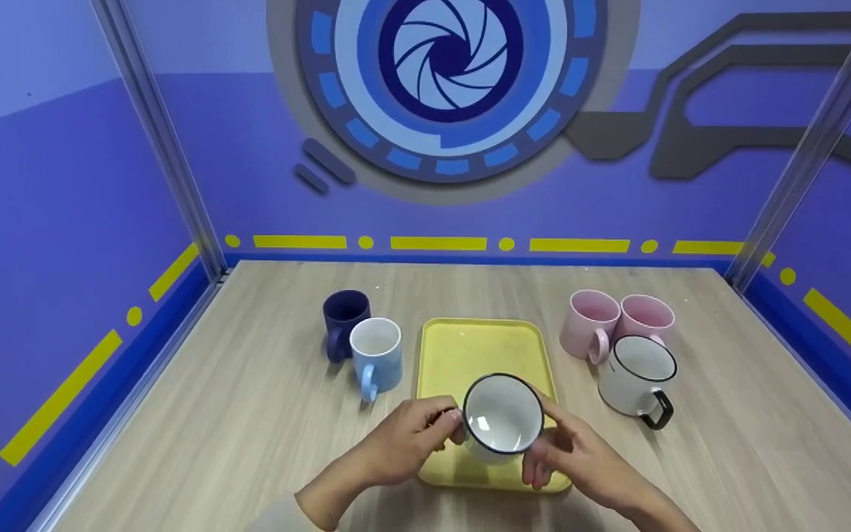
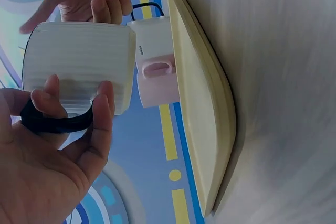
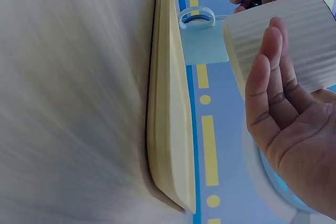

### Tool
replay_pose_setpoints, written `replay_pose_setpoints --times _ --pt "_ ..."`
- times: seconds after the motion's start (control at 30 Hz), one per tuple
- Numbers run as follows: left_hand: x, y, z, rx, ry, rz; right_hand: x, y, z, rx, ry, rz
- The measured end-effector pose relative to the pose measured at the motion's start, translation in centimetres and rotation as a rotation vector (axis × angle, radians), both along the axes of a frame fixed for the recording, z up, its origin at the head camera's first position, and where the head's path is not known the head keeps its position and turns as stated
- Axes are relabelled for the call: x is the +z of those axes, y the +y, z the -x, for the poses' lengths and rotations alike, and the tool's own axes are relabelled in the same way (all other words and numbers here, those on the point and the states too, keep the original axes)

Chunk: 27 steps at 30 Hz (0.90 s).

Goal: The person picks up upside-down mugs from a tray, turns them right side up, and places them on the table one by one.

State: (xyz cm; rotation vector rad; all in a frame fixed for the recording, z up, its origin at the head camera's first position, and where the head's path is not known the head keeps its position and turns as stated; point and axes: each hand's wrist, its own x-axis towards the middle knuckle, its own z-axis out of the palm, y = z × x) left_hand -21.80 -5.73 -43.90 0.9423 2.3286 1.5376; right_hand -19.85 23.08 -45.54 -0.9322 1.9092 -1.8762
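Note:
A white mug with a black rim is held up over the yellow tray, its mouth tilted toward the head camera. My left hand grips the mug's black handle, fingers curled about it. On the mug's opposite side is my right hand, its fingers against the ribbed wall. The right thumb lies partly hidden behind the mug. The tray lies flat on the table beneath both hands.
Left of the tray stand a dark blue mug and a light blue mug. To its right, two pink mugs stand behind another white mug with a black handle. Blue printed walls enclose the wooden table.

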Motion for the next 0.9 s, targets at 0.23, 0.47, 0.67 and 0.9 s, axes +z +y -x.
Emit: replay_pose_setpoints --times 0.23,0.47,0.67,0.9 --pt "0.1 0.4 0.0 -0.019 -0.138 -0.065 0.1 -0.6 -0.2 -0.137 -0.041 -0.155" --pt "0.1 0.9 -0.1 0.033 -0.211 -0.095 -0.3 -0.7 -0.2 -0.164 -0.067 -0.185" --pt "0.0 1.3 -0.1 0.074 -0.232 -0.111 -0.4 -0.8 -0.2 -0.172 -0.081 -0.191" --pt "-0.2 1.4 -0.2 0.091 -0.234 -0.11 -0.3 -0.9 -0.2 -0.18 -0.091 -0.22"
